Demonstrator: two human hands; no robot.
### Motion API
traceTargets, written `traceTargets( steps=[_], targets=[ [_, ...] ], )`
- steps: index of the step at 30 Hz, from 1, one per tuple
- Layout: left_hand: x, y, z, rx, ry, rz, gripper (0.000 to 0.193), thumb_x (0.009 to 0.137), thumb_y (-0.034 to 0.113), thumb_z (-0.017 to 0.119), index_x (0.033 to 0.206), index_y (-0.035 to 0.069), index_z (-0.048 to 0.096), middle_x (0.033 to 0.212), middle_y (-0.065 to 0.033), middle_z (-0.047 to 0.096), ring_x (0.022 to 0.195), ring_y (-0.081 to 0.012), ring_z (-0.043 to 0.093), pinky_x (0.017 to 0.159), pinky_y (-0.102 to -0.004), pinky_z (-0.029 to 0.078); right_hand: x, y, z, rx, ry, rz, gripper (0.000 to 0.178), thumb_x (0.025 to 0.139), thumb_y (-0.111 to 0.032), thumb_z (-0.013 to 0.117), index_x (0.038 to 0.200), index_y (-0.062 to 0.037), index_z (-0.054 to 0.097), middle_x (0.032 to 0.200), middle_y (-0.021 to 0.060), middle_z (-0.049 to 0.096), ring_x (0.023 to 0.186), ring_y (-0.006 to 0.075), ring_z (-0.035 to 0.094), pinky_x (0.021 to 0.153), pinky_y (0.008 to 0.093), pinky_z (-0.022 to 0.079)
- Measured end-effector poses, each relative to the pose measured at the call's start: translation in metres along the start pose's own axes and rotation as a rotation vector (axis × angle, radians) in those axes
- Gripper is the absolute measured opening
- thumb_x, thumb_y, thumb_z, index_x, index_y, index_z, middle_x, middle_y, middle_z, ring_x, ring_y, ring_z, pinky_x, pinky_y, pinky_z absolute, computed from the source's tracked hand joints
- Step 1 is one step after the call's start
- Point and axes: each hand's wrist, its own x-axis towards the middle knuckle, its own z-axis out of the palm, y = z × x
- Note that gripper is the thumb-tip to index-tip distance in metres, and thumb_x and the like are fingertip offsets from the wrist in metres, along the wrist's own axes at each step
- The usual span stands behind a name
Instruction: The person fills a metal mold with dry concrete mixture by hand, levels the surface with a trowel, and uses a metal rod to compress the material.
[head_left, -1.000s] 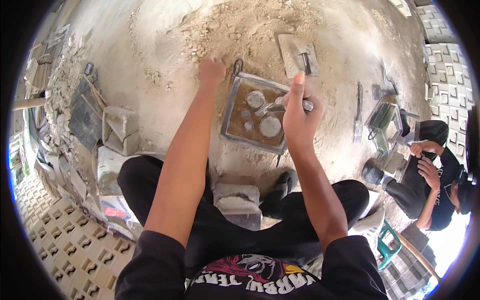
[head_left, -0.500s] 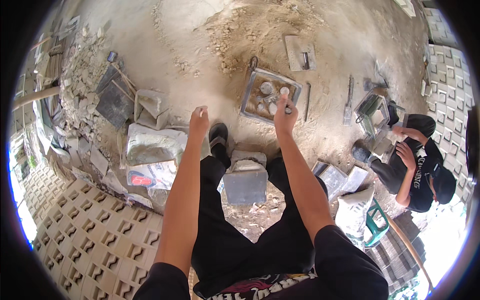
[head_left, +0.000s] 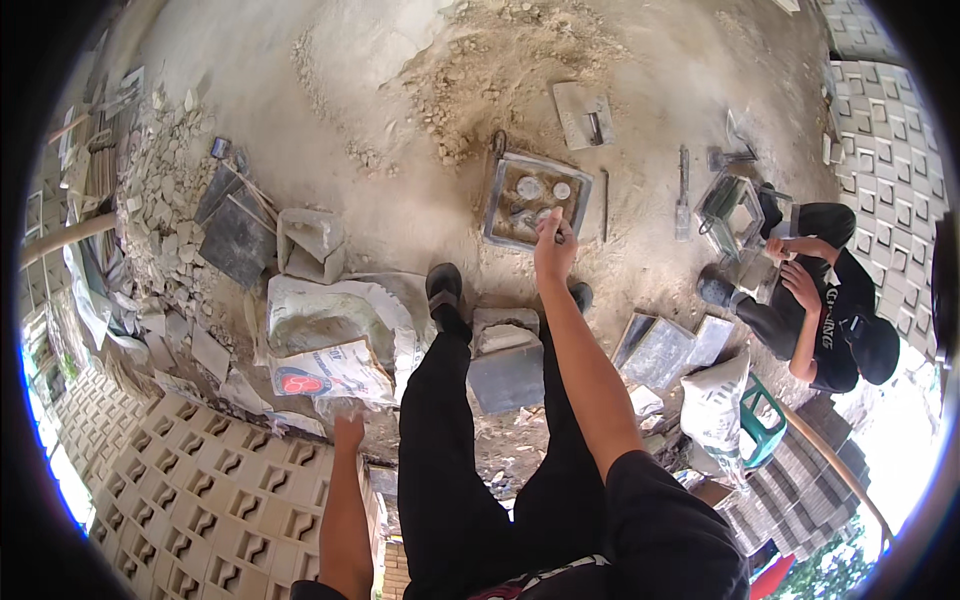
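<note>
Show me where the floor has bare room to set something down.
Bare floor lies between the hollow grey concrete block and the square grey metal frame, and between the thin dark rod and the long flat grey bar. It is crowded at far left, around the pale broken rubble.

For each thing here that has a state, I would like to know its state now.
Right hand: closed around a small tool
Left hand: blurred, grip unclear
Square frame: lying flat, brown fill inside
Round discs: lying inside the frame
Plate with handle: lying flat, handle up
Dark rod: lying loose beside the frame
White sack: bulging, mouth unclear
</note>
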Motion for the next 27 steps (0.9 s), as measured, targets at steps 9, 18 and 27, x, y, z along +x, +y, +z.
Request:
traceTargets(
  steps=[9, 18, 27],
  targets=[
    [-0.047, 0.062, -0.096, -0.262, 0.062, -0.080, 0.034, 0.089, 0.027, 0.054, 0.105, -0.002, 0.061, 0.097, -0.0212, 0.065, 0.096, -0.0350, 0.061, 0.085, -0.0410, 0.046, -0.007, 0.022, -0.011, -0.338, -0.013, -0.405, 0.033, 0.090, -0.031, 0.063, 0.086, 0.0018, 0.065, 0.084, 0.0151, 0.064, 0.087, 0.0307, 0.061, 0.081, 0.0381, 0.046],
    [-0.167, -0.005, -0.142, 0.002, -0.204, -0.284, 0.040, 0.088, 0.028, 0.051, 0.104, -0.007, 0.061, 0.101, -0.0290, 0.062, 0.103, -0.0458, 0.055, 0.089, -0.0473, 0.043, 0.011, 0.007, -0.034, -0.749, -0.317, -0.219, 0.020, 0.085, -0.018, 0.059, 0.090, 0.0003, 0.065, 0.090, 0.0229, 0.064, 0.092, 0.0411, 0.059, 0.078, 0.0490, 0.045],
    [-0.065, 0.043, -0.201, -0.437, -0.105, -0.139, 0.042, 0.093, 0.033, 0.051, 0.108, -0.005, 0.060, 0.102, -0.0221, 0.064, 0.098, -0.0309, 0.061, 0.087, -0.0384, 0.045, 0.007, -0.010, -0.011, -0.782, -0.326, -0.113, 0.019, 0.086, -0.016, 0.054, 0.094, 0.0011, 0.058, 0.085, 0.0295, 0.061, 0.086, 0.0470, 0.058, 0.078, 0.0543, 0.044]
  ],
)
